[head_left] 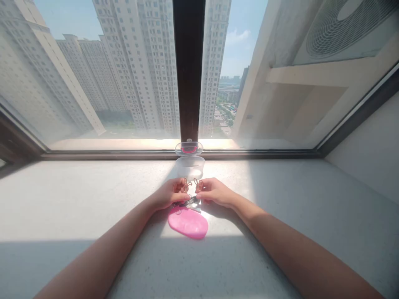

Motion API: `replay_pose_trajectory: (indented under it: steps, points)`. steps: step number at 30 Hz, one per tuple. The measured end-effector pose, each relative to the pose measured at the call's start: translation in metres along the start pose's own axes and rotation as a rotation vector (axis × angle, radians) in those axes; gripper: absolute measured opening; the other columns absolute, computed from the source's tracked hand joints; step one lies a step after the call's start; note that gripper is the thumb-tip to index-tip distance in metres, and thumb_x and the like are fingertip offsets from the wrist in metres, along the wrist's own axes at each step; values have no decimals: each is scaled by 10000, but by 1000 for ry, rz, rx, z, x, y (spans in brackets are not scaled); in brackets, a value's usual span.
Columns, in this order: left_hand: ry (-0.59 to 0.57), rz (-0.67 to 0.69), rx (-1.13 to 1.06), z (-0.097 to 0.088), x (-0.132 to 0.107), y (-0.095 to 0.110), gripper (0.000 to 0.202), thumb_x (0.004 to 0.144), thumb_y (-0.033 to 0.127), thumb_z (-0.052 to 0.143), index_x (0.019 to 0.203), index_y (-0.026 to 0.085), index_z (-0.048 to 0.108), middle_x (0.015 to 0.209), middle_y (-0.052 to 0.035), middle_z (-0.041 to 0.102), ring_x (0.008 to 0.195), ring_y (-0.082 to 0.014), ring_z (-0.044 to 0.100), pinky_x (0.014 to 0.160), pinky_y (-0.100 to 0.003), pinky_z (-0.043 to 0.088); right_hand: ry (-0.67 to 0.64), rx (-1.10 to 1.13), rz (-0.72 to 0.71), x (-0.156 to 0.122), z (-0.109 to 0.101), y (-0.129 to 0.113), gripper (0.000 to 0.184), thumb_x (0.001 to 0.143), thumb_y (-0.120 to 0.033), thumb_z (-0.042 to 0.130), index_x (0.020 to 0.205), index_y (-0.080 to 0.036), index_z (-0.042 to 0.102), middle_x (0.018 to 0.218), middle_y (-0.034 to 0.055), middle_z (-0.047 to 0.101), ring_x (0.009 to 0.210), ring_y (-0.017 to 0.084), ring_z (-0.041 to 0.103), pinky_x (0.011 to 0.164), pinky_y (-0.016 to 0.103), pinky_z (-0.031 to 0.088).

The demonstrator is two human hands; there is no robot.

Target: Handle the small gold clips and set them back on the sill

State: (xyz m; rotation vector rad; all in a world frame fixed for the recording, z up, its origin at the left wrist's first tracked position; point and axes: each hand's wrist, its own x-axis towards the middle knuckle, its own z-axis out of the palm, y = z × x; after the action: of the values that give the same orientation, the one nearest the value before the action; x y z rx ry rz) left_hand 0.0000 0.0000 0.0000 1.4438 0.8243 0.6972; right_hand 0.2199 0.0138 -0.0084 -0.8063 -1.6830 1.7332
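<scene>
My left hand (pixel 170 193) pinches a small rose-gold wire clip (pixel 187 184) above the pale stone windowsill (pixel 77 199). My right hand (pixel 215 192) pinches a second, matching clip (pixel 197 183) right beside it; the two clips nearly touch. Just below my fingers lie several small metal clips (pixel 189 203) at the far edge of a flat pink oval mat (pixel 188 223). A clear round plastic container (pixel 190 167) stands just beyond my hands, with its lid (pixel 188 148) behind it against the window frame.
A dark vertical window frame post (pixel 188 66) rises behind the container. The glass shows high-rise buildings and an outdoor air-conditioner unit (pixel 346 29) at the upper right. A white wall (pixel 368 145) closes the sill on the right.
</scene>
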Motion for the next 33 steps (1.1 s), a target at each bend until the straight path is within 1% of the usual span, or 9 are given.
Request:
replay_pose_trajectory:
  steps: [5,11,16,19,22,25,29,31,33]
  points:
    - [28,5,-9,2,-2,5,226,715,226,722,773,149,518,698,22,573,603,-99,541,583,-237,422,27,-1,21,-1,-1,0,292,669,-320,777,755,-122,580,616,-25,558,490,92,534,470,215,415]
    - [128,18,-19,7,-5,13,236,710,263,736,772,150,538,714,15,610,642,-126,621,634,-268,491,33,-12,4,-2,1,-2,279,675,-316,770,765,-121,593,606,-30,555,481,93,534,459,214,423]
    - [199,57,-5,8,-6,18,220,713,263,740,782,145,567,716,14,620,676,-132,645,694,-290,535,59,-7,-14,-1,2,-1,266,674,-304,768,770,-123,599,604,-29,562,458,97,538,434,217,434]
    - [234,48,5,8,-6,19,218,727,268,730,827,147,579,727,1,630,671,-142,652,641,-279,545,54,8,-34,-1,2,1,265,664,-294,773,776,-118,609,591,-27,567,433,96,530,409,216,431]
    - [252,30,10,9,-6,17,262,743,290,714,923,152,583,737,-20,641,636,-155,643,498,-240,506,86,23,-50,0,3,2,281,649,-270,776,824,-109,626,595,-20,584,417,98,524,386,217,422]
    - [252,48,-55,9,-6,15,298,757,289,704,987,148,580,776,-41,653,570,-124,607,430,-202,443,141,13,-66,0,4,2,281,669,-265,754,865,-103,635,582,-15,593,406,97,514,377,215,410]
    - [222,48,-287,5,-9,17,336,762,269,709,1054,155,588,800,-20,630,443,-6,428,388,-138,283,152,-21,-87,0,5,1,295,715,-274,720,944,-102,650,537,-22,582,394,93,498,381,208,383]
    - [207,41,-373,3,-10,20,362,755,274,718,1077,168,592,772,4,606,424,14,359,390,-135,234,150,-39,-87,-1,6,0,315,725,-284,714,973,-100,657,504,-31,564,389,93,492,383,205,373]
    - [222,50,-385,2,-10,22,330,743,282,728,1024,171,595,746,12,603,427,7,356,400,-142,223,168,-55,-88,-1,8,-2,331,726,-300,715,984,-99,664,492,-35,552,392,93,492,382,202,372]
